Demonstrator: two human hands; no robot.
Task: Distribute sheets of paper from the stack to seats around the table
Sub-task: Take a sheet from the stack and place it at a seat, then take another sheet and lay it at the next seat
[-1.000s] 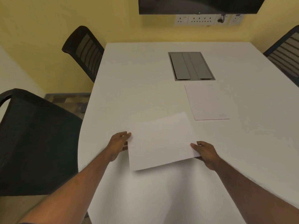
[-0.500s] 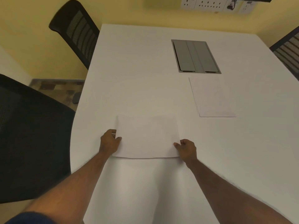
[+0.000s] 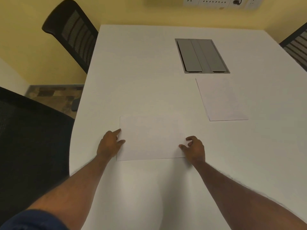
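Note:
A single white sheet (image 3: 152, 138) lies flat on the white table (image 3: 132, 72) near its left front edge. My left hand (image 3: 110, 143) rests at the sheet's left edge, fingers spread, index tip touching the edge. At the sheet's right edge my right hand (image 3: 193, 149) has loosely curled fingers that hold nothing. The stack of paper (image 3: 221, 99) lies further back to the right, just below the grey cable hatch (image 3: 201, 56).
A black mesh chair (image 3: 29, 138) stands close at the left by the sheet. Another black chair (image 3: 73, 34) is at the far left side, and a third (image 3: 297, 45) at the far right. Wall sockets (image 3: 219, 2) sit above the table's far end.
The sheet was held tilted above the table, then came down flat near the left edge. Both hands have let go of it and opened.

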